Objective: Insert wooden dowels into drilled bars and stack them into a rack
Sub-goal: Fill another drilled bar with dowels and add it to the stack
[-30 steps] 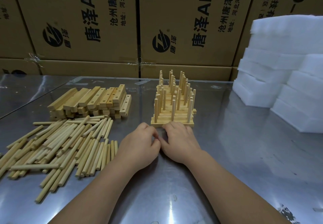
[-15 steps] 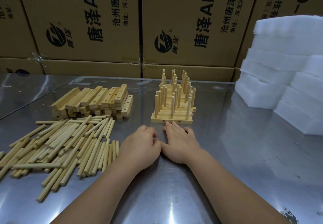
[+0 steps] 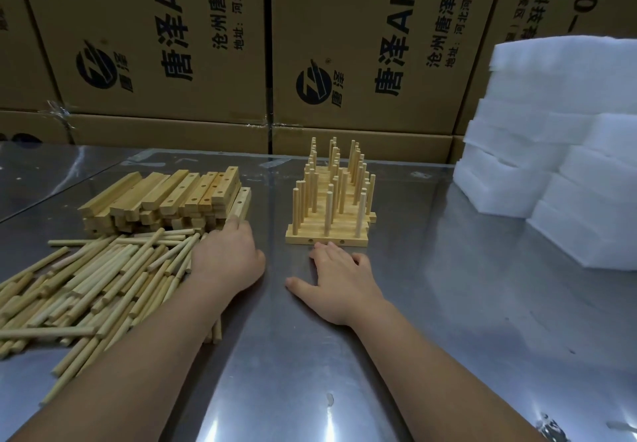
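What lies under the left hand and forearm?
Loose dowels from the pile run beneath the left hand and forearm; a few ends stick out on the forearm's right side. How many it covers cannot be seen.

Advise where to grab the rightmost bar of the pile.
Probably its near end, from the right: the bar leans against the pile, so its holed right face and near end are exposed while the pile blocks its left. The left hand has fingertips at that end.

Bars [image 3: 165, 197] behind dowels [image 3: 89, 283], left of rack [image 3: 331, 200]
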